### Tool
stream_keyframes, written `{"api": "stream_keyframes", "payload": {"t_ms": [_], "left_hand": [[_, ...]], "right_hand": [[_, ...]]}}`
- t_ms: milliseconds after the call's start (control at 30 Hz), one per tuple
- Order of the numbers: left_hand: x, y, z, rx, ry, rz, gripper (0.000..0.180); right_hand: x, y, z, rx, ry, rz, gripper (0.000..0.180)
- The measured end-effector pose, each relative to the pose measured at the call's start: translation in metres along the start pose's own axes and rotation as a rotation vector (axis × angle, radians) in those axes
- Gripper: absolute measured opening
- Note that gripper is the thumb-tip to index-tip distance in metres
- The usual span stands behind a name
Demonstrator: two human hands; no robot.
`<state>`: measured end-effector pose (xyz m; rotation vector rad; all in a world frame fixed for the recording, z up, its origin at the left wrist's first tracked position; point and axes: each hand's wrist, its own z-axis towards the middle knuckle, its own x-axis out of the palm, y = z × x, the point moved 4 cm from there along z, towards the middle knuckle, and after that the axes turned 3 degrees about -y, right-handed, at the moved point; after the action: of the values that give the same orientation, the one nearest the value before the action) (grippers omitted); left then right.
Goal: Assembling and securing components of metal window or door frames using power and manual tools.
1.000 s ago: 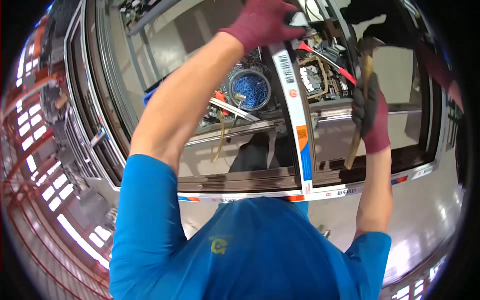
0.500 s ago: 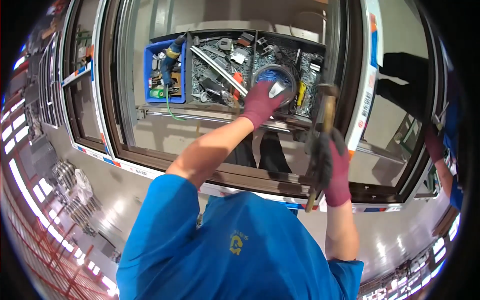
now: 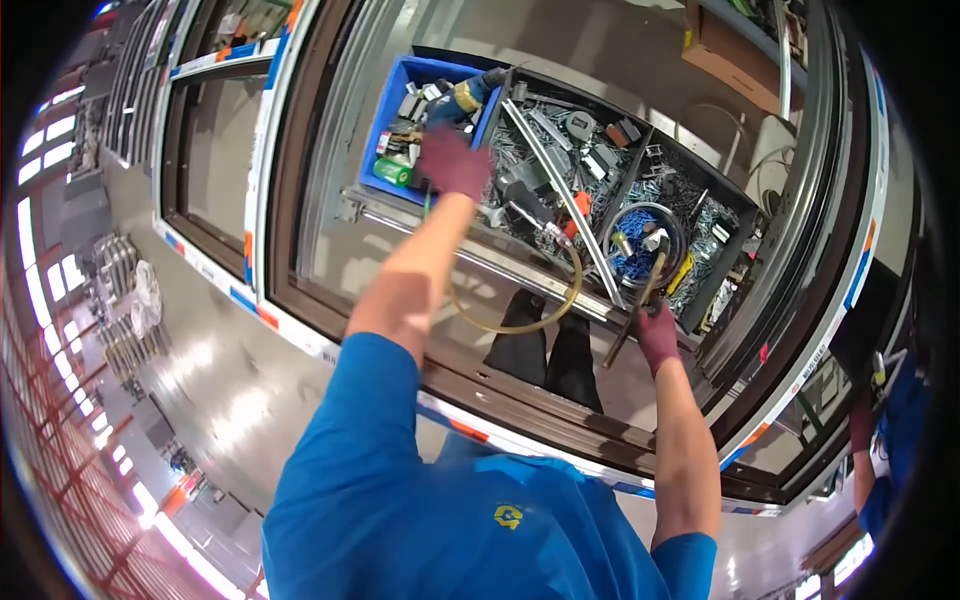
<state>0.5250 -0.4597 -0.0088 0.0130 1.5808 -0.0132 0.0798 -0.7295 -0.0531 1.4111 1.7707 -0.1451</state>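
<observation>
My left hand (image 3: 455, 166), in a maroon glove, is over the right side of the blue bin (image 3: 369, 150). It is smeared by motion, so its fingers cannot be made out. Just above it lies a blue and yellow power driver (image 3: 466, 97), its lower part hidden by the hand. My right hand (image 3: 657, 336), in a maroon and dark glove, is closed round a hammer (image 3: 624, 337) with a wooden handle, held slanting beside a round tub (image 3: 679, 238) of blue fasteners.
A black divided tray (image 3: 735, 196) holds loose screws, metal fittings and a long pale strip (image 3: 560, 180). A thin hose (image 3: 520, 328) loops in front of it. Brown window frames (image 3: 480, 375) surround the tray. A cardboard box (image 3: 730, 55) stands farther back. Another person's sleeve (image 3: 905, 410) shows at right.
My left hand has left the round tub and moved left to the blue bin. My right hand has carried the hammer forward to the tub's near side. The view has turned.
</observation>
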Motion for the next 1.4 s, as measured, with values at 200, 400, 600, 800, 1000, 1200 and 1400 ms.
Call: {"api": "stream_keyframes", "payload": {"t_ms": [200,400,600,800,1000,1200,1400], "left_hand": [[0.108,0.262,0.173,0.052,0.557,-0.648,0.048],[0.072,0.142,0.084,-0.322,1.005,-1.481,0.030],[-0.169,0.107,-0.022,-0.100,0.510,-1.107,0.030],[-0.329,0.043,-0.220,0.149,0.244,-1.007,0.046],[-0.368,-0.019,-0.436,0.526,0.107,-0.859,0.083],[-0.402,-0.179,-0.611,0.767,1.038,-1.311,0.071],[-0.432,-0.302,-0.719,0.877,1.542,-1.277,0.048]], "right_hand": [[-0.034,0.128,-0.043,-0.278,-0.156,-0.032,0.065],[-0.089,0.130,-0.135,-0.076,-0.216,0.057,0.059],[-0.127,0.207,-0.175,-0.223,-0.115,0.492,0.052],[-0.161,0.231,-0.230,-0.513,0.120,1.257,0.070],[-0.197,0.084,-0.338,-0.408,-0.147,1.874,0.043],[-0.287,-0.136,-0.437,-0.421,-0.498,1.548,0.025],[-0.360,-0.273,-0.480,-0.486,-0.685,1.682,0.062]]}}
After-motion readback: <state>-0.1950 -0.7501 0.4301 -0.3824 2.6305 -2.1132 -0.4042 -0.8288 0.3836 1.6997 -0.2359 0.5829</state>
